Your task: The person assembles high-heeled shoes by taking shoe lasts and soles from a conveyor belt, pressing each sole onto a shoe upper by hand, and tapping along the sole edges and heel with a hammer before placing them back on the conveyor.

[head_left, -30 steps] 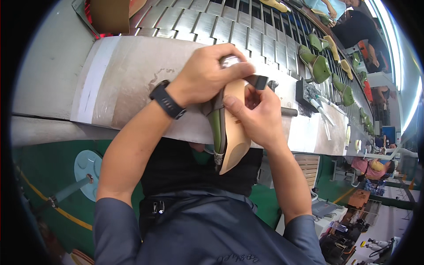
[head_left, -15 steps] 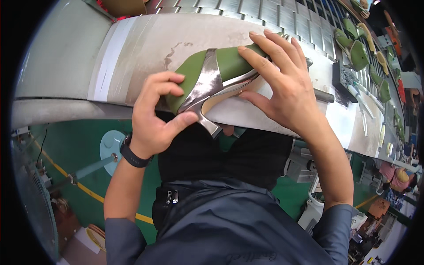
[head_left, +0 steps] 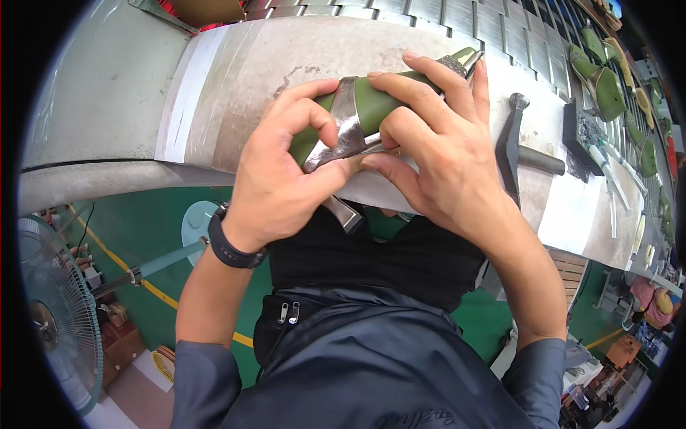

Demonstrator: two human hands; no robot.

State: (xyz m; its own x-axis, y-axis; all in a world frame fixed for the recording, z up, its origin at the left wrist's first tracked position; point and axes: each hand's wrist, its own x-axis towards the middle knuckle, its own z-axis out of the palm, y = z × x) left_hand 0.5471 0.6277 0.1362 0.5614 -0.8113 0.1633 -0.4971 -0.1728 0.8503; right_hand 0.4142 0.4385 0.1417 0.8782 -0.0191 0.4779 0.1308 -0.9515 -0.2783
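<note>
A high-heeled sandal with silver straps (head_left: 346, 120) lies on its side on a green shoe last (head_left: 373, 106), above the near edge of the worktable. My left hand (head_left: 271, 179) wraps around its heel end, fingers over the silver strap and thumb along the sole edge. The silver heel (head_left: 344, 215) sticks out below that hand, toward me. My right hand (head_left: 454, 154) grips the front part from the other side, fingertips on the green surface and thumb at the sole edge. Both thumb tips nearly meet there. Part of the sole is hidden behind my hands.
Right of my hand lies a hammer (head_left: 539, 160) on the worktable (head_left: 236, 100). Beyond it are a dark block (head_left: 580, 136) and white pen-like tools (head_left: 607, 171). More green lasts (head_left: 604, 89) stand on the roller conveyor (head_left: 486, 36). A fan (head_left: 64, 314) stands at lower left.
My left hand has slid from the heel end toward the shoe's middle, its thumb now beside my right thumb. My right index finger has bent inward. The hammer shows more fully.
</note>
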